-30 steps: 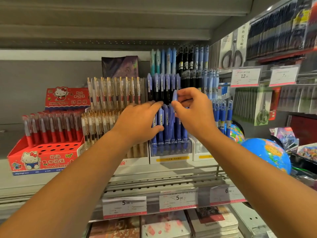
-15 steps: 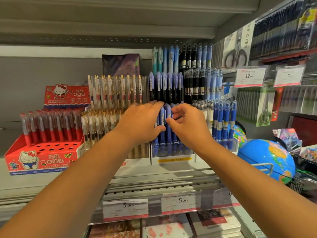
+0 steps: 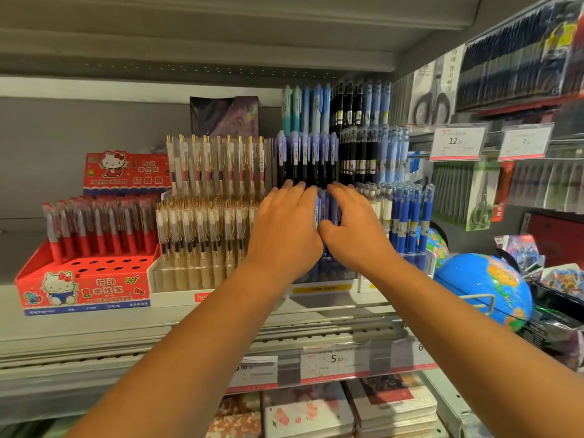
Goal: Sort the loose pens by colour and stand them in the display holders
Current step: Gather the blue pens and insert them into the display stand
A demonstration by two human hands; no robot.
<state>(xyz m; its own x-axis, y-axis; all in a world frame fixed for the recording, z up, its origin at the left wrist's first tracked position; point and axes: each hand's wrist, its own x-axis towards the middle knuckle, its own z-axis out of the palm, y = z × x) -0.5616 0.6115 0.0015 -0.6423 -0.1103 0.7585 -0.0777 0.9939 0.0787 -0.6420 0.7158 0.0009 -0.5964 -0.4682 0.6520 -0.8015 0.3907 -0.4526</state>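
A tiered clear holder (image 3: 322, 281) on the shelf carries rows of purple-blue pens (image 3: 325, 210). My left hand (image 3: 286, 230) and my right hand (image 3: 355, 230) press against the front row from either side, thumbs touching, fingers laid flat over the pens. Only a narrow strip of that row shows between my hands. Behind it stands a higher row of dark pens with lilac caps (image 3: 306, 159), and above that light-blue pens (image 3: 305, 105). Neither hand lifts a separate pen that I can see.
Left of the holder are gold-clip white pens (image 3: 205, 229) and a red Hello Kitty box (image 3: 85, 286) of red pens. To the right stand blue-grip pens (image 3: 409, 219), black pens (image 3: 354, 121) and a globe (image 3: 483, 286). Price tags (image 3: 335, 358) line the shelf edge.
My right hand held a purple-blue pen above the front row, lowered it in, and now both hands lie closed together over the row.
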